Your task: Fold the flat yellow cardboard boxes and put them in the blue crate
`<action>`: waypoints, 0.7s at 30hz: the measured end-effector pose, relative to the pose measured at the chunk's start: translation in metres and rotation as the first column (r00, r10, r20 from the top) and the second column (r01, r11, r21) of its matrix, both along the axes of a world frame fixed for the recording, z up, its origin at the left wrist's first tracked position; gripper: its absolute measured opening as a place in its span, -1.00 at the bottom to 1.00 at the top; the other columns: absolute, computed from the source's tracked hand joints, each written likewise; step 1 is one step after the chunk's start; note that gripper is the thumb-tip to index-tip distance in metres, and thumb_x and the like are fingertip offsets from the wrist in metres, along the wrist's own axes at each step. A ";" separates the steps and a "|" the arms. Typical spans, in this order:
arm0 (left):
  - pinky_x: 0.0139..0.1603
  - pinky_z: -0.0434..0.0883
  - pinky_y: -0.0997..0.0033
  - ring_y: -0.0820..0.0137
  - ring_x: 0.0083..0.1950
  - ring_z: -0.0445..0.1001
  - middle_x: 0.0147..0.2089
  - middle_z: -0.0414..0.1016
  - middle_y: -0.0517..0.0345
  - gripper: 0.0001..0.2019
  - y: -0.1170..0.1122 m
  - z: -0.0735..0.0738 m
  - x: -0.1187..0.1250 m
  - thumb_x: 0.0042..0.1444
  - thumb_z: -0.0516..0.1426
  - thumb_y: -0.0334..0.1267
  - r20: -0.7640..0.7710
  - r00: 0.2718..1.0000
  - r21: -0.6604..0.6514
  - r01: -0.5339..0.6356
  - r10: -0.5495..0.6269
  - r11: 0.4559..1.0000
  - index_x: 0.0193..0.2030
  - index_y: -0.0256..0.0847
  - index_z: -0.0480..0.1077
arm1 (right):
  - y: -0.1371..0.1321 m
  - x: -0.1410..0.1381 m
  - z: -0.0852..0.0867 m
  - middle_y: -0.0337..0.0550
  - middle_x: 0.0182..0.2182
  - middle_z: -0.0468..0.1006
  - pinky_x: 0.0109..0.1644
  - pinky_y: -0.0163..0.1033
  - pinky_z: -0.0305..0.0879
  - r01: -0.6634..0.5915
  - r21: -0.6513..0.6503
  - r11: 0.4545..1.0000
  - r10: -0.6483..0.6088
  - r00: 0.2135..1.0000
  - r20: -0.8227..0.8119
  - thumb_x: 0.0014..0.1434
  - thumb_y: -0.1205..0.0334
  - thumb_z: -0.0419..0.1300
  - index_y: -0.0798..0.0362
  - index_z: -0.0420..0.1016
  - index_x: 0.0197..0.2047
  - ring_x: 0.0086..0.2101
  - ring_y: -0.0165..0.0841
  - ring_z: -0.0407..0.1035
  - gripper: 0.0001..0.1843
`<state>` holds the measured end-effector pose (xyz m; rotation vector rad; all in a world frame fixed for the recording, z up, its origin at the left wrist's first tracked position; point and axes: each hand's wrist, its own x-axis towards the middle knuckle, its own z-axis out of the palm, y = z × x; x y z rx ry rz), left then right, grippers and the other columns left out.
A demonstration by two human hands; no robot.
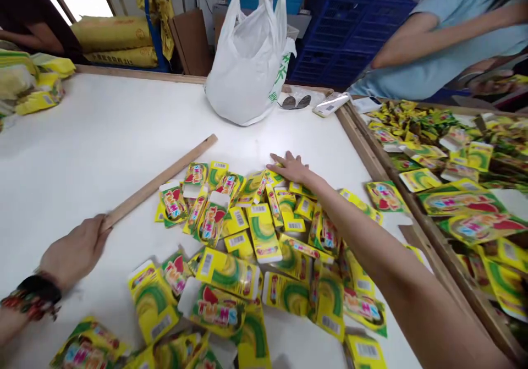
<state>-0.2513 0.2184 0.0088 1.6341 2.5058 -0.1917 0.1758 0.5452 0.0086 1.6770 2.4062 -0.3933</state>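
My left hand (76, 248), with dark and beaded bands at the wrist, is wrapped round one end of a flat wooden stick (160, 181). The stick slants away to the right over the white table, its far end beyond the pile. Small yellow and green cardboard boxes (263, 231) lie in a loose heap in front of me, some with white flaps showing. At the heap's far edge my right hand (291, 168) reaches out, fingers spread, touching or just over the boxes there. Nothing shows in its fingers.
A white plastic bag (247, 66) stands at the table's back, near sunglasses (295, 102) and a phone (331, 105). A wooden rail (371, 154) divides off more boxes (449, 193) at right. A person in light blue (445, 44) is behind it; another person (33, 17) is at left.
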 end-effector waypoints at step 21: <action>-0.02 0.31 -0.04 -0.12 0.09 0.30 0.09 0.30 -0.31 -0.54 -0.102 0.020 -0.016 0.22 -0.13 -0.18 -0.119 0.957 0.141 0.279 -0.263 0.950 0.17 -0.39 0.21 | -0.326 0.028 0.092 0.03 -0.19 0.52 -0.04 -0.16 0.31 0.221 0.413 0.883 -0.018 0.897 -0.442 0.04 0.40 0.15 0.23 0.50 0.03 -0.18 -0.24 0.40 -0.56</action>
